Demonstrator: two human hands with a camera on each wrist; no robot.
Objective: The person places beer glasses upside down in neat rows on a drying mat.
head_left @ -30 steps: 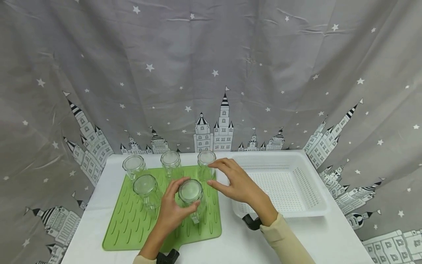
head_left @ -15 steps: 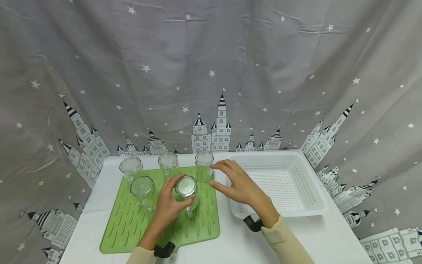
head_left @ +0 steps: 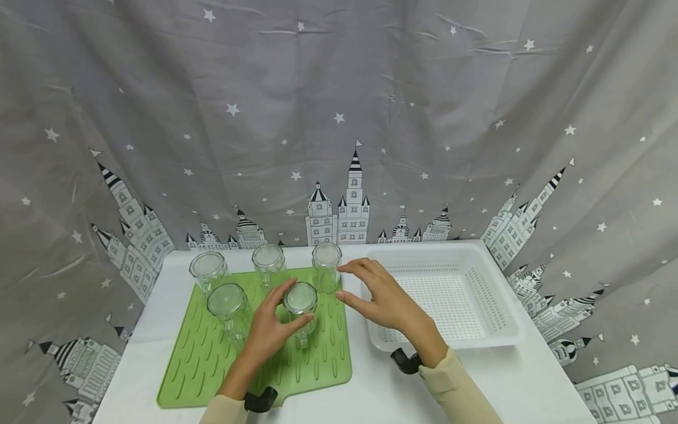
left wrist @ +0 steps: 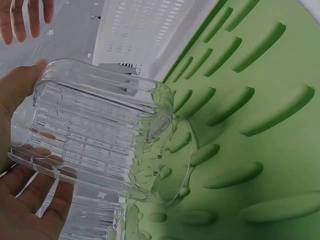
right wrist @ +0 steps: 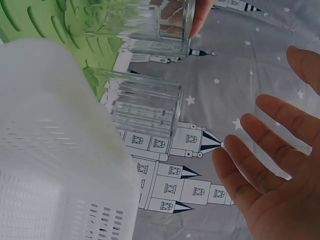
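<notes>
My left hand (head_left: 271, 333) curls round the base end of a clear glass mug (head_left: 301, 299), which stands upside down on a green ridged drying mat (head_left: 318, 374). In the left wrist view the thumb lies along the edge of the base, and the fingers show on the opposite side, partly through the glass. The mug's mouth faces the mat. My right hand (head_left: 384, 297) holds nothing, its fingers spread and gently bent. It is nearest to an upturned glass mug (head_left: 326, 274) at the mat's back right corner.
Other upturned glass mugs stand on the mat: one at back left (head_left: 208, 268), one at back middle (head_left: 268, 262), one at front left (head_left: 228, 303). Right of the mat sits a white perforated basket (head_left: 500, 330). A grey castle-print curtain (head_left: 339, 147) hangs behind the white table.
The mug in my left hand has come down onto the mat, a little farther back. My left hand has shifted slightly left against it. My right hand stays almost still.
</notes>
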